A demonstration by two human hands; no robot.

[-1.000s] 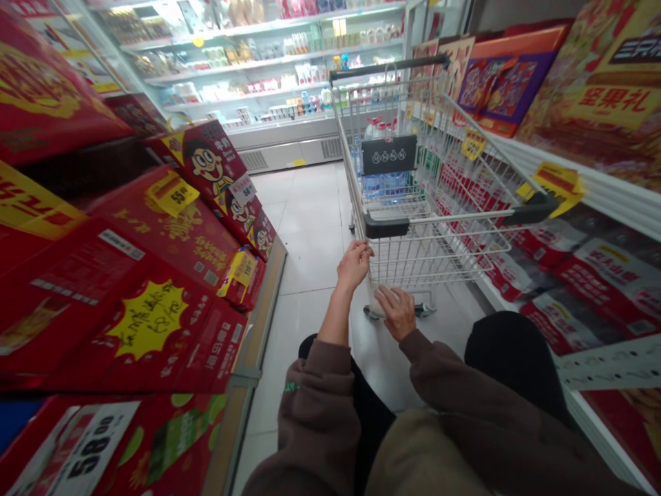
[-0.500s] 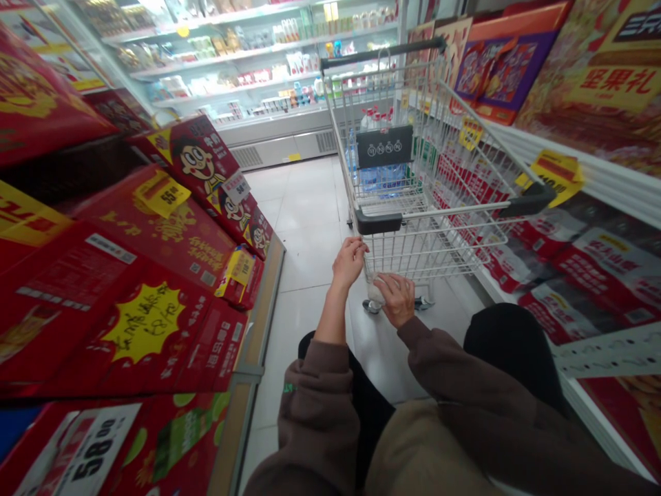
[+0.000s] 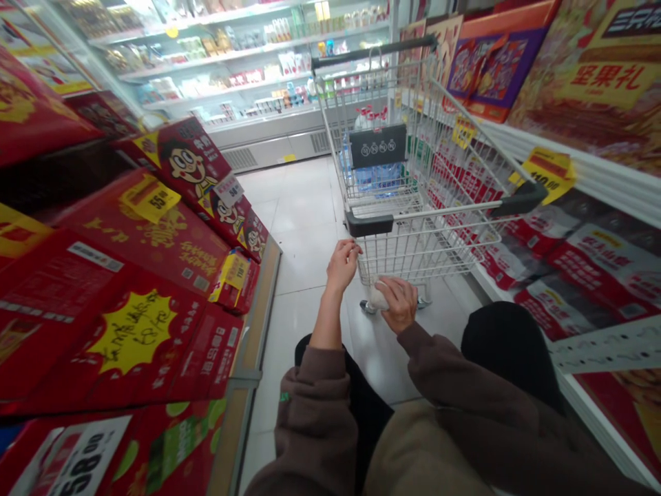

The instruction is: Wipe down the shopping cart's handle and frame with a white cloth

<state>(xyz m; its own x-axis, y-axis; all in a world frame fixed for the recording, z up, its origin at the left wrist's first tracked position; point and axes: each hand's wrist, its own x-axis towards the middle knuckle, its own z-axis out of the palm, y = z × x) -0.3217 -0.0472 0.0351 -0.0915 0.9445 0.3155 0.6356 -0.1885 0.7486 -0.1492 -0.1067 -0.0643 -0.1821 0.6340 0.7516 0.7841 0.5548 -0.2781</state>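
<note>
A wire shopping cart (image 3: 421,241) with dark plastic corner pieces stands in front of me. At its near left corner, just below the dark corner piece, my left hand (image 3: 343,263) has its fingers curled against the wire. My right hand (image 3: 401,303) is lower and to the right, closed over a whitish cloth (image 3: 379,295). Most of the cloth is hidden under the fingers. The cloth is near the basket's lower corner, above a caster wheel (image 3: 368,307). Water bottles in blue-labelled packs (image 3: 379,178) show through the cart's wires.
Red gift boxes (image 3: 201,355) with yellow price signs are stacked on the left. A shelf on the right holds packed bottles (image 3: 593,265) and snack boxes (image 3: 503,62). A lit refrigerated display (image 3: 273,151) spans the back. My knee (image 3: 509,344) is close to the right shelf.
The view has shifted slightly, so the cart and boxes appear a little further left. My right hand with the cloth sits slightly farther from the cart's corner. My left hand stays at the corner.
</note>
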